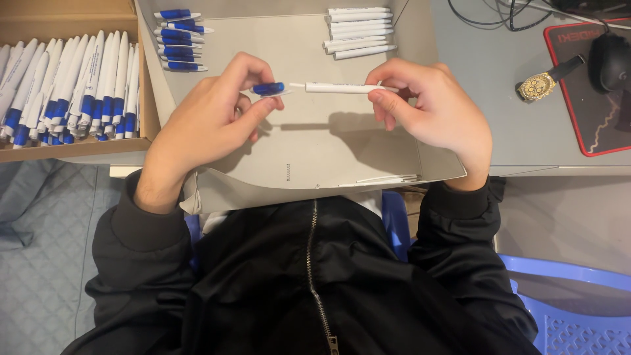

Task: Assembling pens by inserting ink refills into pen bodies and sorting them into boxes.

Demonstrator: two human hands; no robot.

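Observation:
My left hand [213, 115] pinches a small blue pen cap part [268, 88] between thumb and fingers. My right hand [434, 105] holds a white pen barrel [342, 87] level, its thin tip pointing left toward the blue part, a small gap between them. Both are held above a shallow grey cardboard box [309, 171]. A few thin pen refills [388, 179] lie in the box near its front right corner.
In the box lie several blue cap parts [179, 39] at the back left and several white barrels [360, 29] at the back right. A brown box [79, 148] at the left holds many finished blue-and-white pens [72, 85]. A gold wristwatch [539, 84], mouse [610, 62] and mouse pad [595, 141] sit at the right.

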